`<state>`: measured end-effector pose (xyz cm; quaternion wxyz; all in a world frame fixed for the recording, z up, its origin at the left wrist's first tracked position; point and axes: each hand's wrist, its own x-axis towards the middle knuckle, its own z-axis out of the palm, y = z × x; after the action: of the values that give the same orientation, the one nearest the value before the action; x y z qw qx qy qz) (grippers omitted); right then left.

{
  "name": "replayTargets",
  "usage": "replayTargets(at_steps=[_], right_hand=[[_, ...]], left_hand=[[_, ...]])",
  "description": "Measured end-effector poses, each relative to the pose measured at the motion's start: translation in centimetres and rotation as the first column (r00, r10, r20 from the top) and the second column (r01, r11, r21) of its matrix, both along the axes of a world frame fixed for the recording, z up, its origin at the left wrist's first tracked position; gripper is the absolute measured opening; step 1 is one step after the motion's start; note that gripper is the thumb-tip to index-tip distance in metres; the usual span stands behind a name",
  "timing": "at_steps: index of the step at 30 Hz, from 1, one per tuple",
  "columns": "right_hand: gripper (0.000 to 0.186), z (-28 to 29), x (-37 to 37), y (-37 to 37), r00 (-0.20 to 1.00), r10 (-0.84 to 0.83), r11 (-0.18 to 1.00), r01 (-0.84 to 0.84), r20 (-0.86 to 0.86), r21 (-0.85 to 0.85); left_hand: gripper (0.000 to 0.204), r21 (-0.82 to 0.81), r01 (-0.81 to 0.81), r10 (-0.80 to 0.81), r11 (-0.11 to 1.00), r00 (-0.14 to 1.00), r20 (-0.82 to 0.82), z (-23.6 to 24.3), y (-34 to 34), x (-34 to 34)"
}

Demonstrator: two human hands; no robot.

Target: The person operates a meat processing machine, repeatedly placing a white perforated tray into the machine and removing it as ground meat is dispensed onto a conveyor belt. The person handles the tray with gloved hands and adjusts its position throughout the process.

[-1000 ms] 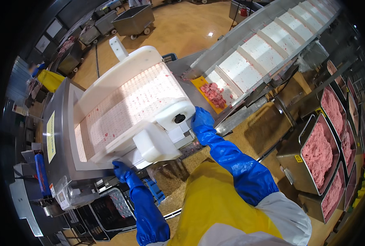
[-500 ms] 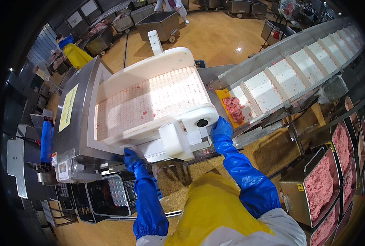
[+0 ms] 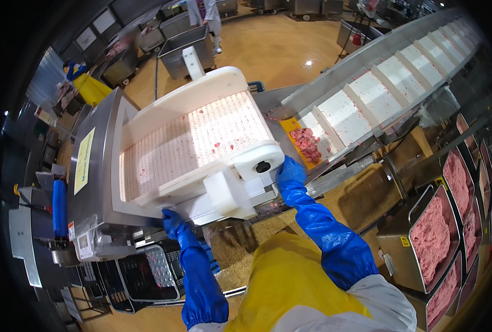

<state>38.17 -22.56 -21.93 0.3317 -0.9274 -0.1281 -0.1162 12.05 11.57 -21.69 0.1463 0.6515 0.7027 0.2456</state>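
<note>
A white belt conveyor (image 3: 171, 138) comes out of a steel box-shaped machine (image 3: 99, 160), with a few small red meat bits (image 3: 217, 145) on its belt. My left hand (image 3: 174, 223), in a blue glove, is closed at the near edge of the conveyor frame (image 3: 201, 213), beside the machine. At the belt's right end, my right hand (image 3: 291, 171), also blue-gloved, curls against the rounded end of the white side guard (image 3: 240, 156); its fingertips are partly hidden. Just beyond it, a pile of meat pieces (image 3: 305, 145) lies at the foot of a cleated incline conveyor (image 3: 367, 94).
Steel bins of ground meat (image 3: 431, 243) stand close on my right. Black crates (image 3: 146, 271) sit below at left. Across the floor are steel carts (image 3: 185, 52), a person in white (image 3: 207, 16) and another in a yellow apron (image 3: 91, 88).
Meat bits on the white belt have travelled right, toward its end. My view has shifted slightly; both hands keep their places. The person in white now stands nearer the cart at the back.
</note>
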Motion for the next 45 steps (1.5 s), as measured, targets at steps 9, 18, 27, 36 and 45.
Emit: replayTargets(at_steps=[9,18,27,36,45], right_hand=[[0.026,0.3,-0.4,0.1,0.999,-0.032,0.999,0.032,0.035,0.017],[0.029,0.5,-0.5,-0.3,0.999,-0.042,0.999,0.042,0.006,-0.001],[0.031,0.8,-0.7,-0.2,0.999,-0.045,0.999,0.045,0.014,0.026],[0.03,0.3,-0.3,-0.3,0.998,-0.06,0.998,0.06,-0.022,0.008],[0.029,-0.6,-0.4,0.4,0.999,-0.047,0.999,0.047,-0.025,0.001]], left_hand=[[0.072,-0.091,-0.02,0.012,0.996,0.996,-0.089,0.3,0.2,-0.7],[0.074,-0.089,0.031,-0.035,0.996,0.998,-0.05,0.8,-0.3,-0.1],[0.075,0.007,0.045,-0.044,0.999,0.998,-0.033,-0.4,0.2,-0.3],[0.073,-0.081,0.042,-0.045,0.996,0.998,-0.038,0.6,-0.3,0.2],[0.074,-0.103,0.027,-0.029,0.994,0.999,-0.019,1.6,-0.7,-0.6]])
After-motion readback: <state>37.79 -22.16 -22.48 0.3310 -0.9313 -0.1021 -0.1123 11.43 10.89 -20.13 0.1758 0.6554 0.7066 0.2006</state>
